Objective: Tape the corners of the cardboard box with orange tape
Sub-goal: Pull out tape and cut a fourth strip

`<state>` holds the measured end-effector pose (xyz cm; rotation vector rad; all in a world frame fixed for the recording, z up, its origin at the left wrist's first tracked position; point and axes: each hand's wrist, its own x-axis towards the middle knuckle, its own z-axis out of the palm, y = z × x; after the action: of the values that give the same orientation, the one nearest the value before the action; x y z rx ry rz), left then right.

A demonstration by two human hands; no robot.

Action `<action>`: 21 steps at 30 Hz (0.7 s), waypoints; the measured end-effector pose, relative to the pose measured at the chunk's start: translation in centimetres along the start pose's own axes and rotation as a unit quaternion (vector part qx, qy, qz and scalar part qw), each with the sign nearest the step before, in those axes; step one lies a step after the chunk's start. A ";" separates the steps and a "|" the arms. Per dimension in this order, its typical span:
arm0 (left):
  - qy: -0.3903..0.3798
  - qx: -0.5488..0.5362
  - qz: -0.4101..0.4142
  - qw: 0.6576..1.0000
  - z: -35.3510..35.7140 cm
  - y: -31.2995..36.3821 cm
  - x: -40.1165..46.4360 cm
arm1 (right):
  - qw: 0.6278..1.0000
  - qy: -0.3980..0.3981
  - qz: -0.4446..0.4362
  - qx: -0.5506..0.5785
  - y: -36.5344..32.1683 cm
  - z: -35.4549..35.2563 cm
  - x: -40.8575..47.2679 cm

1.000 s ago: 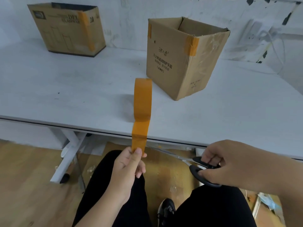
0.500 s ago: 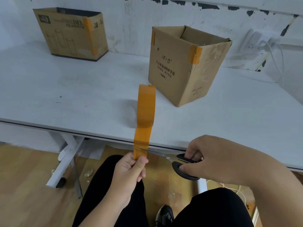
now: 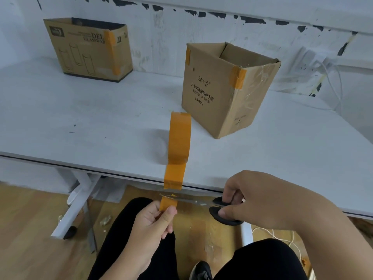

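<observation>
Cardboard box [image 3: 226, 91] stands open on white table [image 3: 80, 122] against chipped wall [image 3: 181, 23].

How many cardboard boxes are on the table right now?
2. One cardboard box stands near the middle of the white table, open at the top; the other box sits at the back left against the wall.

Scissor blades [image 3: 187, 200] blurred where they crossed the tape strip [image 3: 174, 179]. Right hand [image 3: 260, 201] covered most of both black handles. Small box print [image 3: 238, 121] unreadable.
</observation>
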<state>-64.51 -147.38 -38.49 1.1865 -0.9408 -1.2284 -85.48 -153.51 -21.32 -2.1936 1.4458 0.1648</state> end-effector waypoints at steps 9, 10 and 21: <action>-0.011 0.050 0.007 0.999 -2.3 1.5 -1.5 | 0.996 0.012 -0.055 0.074 2.5 -1.7 -1.8; -0.013 0.062 0.013 0.998 -2.3 1.8 -1.6 | 0.995 0.031 -0.058 0.071 3.0 -2.0 -2.1; -0.039 0.077 0.031 0.996 0.4 6.6 -2.8 | 0.975 0.215 0.045 0.044 7.8 -2.7 -2.0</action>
<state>-64.11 -144.98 -31.70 1.2269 -1.1396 -1.1751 -93.69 -155.51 -20.95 -2.1781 1.7417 -0.3589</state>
